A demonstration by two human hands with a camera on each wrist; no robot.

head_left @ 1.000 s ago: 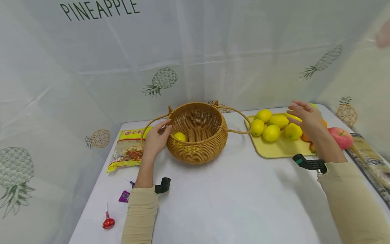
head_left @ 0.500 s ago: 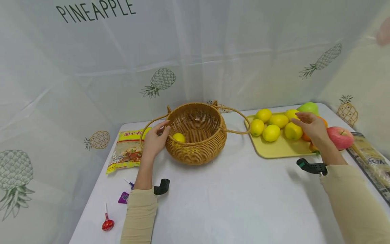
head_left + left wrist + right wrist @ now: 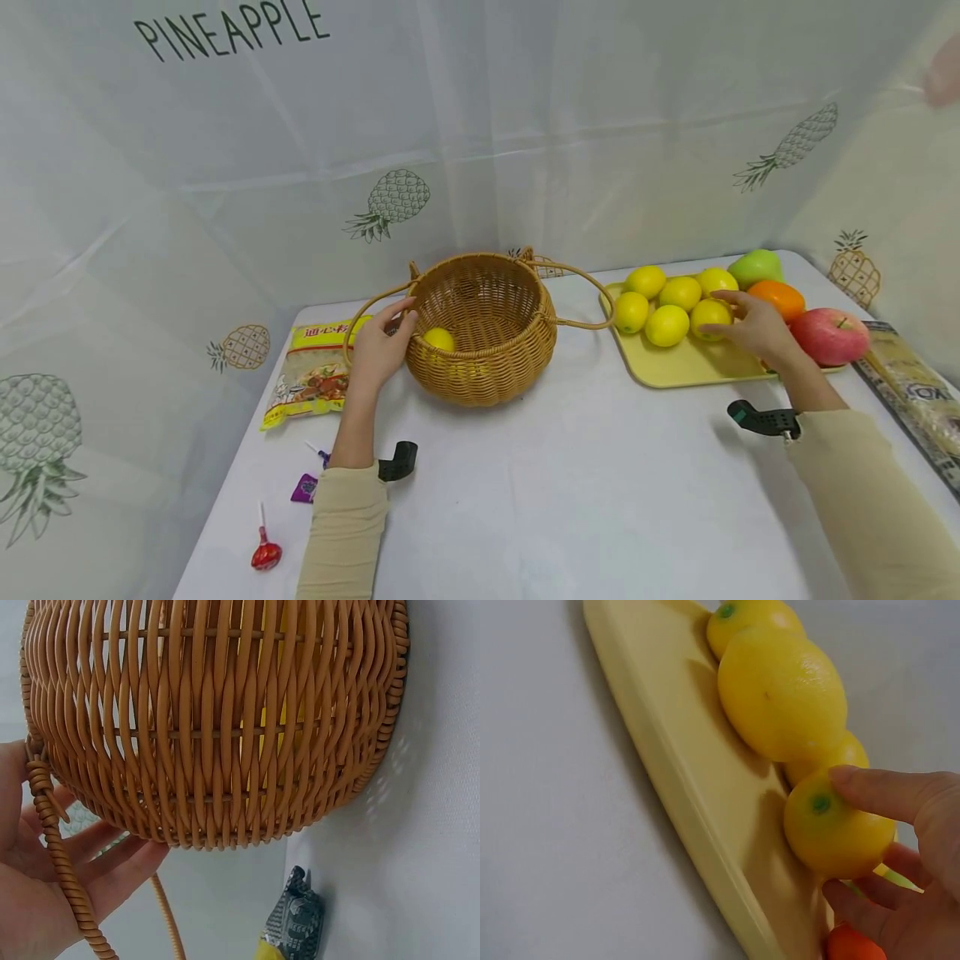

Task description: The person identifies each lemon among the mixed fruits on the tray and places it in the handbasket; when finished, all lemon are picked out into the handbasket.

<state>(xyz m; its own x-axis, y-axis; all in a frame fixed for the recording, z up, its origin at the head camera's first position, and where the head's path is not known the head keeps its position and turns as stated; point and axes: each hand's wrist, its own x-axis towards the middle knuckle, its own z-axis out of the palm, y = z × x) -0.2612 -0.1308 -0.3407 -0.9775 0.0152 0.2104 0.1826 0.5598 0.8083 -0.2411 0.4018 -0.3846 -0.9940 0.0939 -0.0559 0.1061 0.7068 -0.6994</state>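
Observation:
My left hand (image 3: 378, 350) touches the left side of a round wicker basket (image 3: 487, 379). In the left wrist view its fairly straight fingers lie along the outer wall, the thumb near the handle's root. One yellow lemon (image 3: 439, 338) sits inside the basket. At the right, my right hand (image 3: 757, 329) has thumb and fingers on either side of a lemon (image 3: 821, 840), which rests on a yellow tray (image 3: 667, 750). The thumb presses near its green end; the fingers reach round its opposite side. Several more lemons (image 3: 667, 326) lie beside it.
A green pear (image 3: 756, 268), an orange (image 3: 778, 298) and a red apple (image 3: 830, 337) crowd the tray's right end. A flat packet (image 3: 918, 383) lies beyond. Left of the basket are a yellow food bag (image 3: 311, 375), a red lollipop (image 3: 266, 553) and a purple sweet (image 3: 304, 488).
My right hand has come down and left onto a lemon, which has shifted slightly left, uncovering the pear and orange. The left hand stays at the basket.

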